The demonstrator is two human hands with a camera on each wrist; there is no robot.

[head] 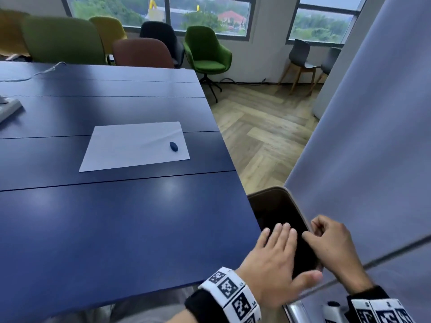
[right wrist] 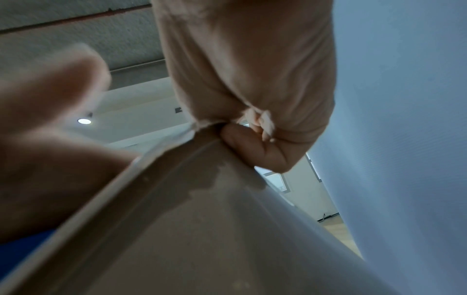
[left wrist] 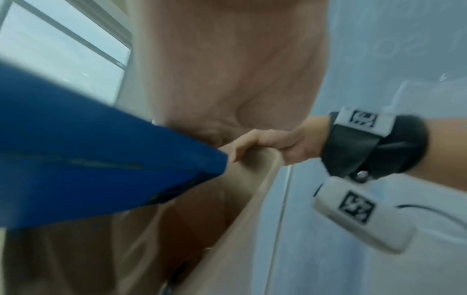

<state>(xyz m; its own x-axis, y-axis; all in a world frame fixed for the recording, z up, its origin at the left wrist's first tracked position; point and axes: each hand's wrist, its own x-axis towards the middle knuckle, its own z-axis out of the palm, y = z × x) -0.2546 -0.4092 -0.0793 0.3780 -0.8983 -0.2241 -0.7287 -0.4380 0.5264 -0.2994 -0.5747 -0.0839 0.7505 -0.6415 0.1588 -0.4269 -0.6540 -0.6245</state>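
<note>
Left hand [head: 277, 259]: near right, fingers straight and together, held flat over the mouth of the bin [head: 270, 199], holding nothing.
Right hand [head: 333, 245]: fingers curled over the bin's right rim, gripping it.
Bin: beige, dark inside, standing between the blue table [head: 116, 229] corner and a grey partition [head: 373, 159].
Farther left: paper sheet [head: 133, 148] (small dark blue oval object [head: 173, 146] lying on it).
Far: green chair [head: 205, 52].

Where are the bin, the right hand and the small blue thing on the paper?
bin [head: 268, 199]: head view, on its far inner wall.
right hand [head: 331, 249]: head view, on the back of the hand; its fingers curl over the bin's rim.
small blue thing [head: 173, 146]: head view, on its middle.
</note>
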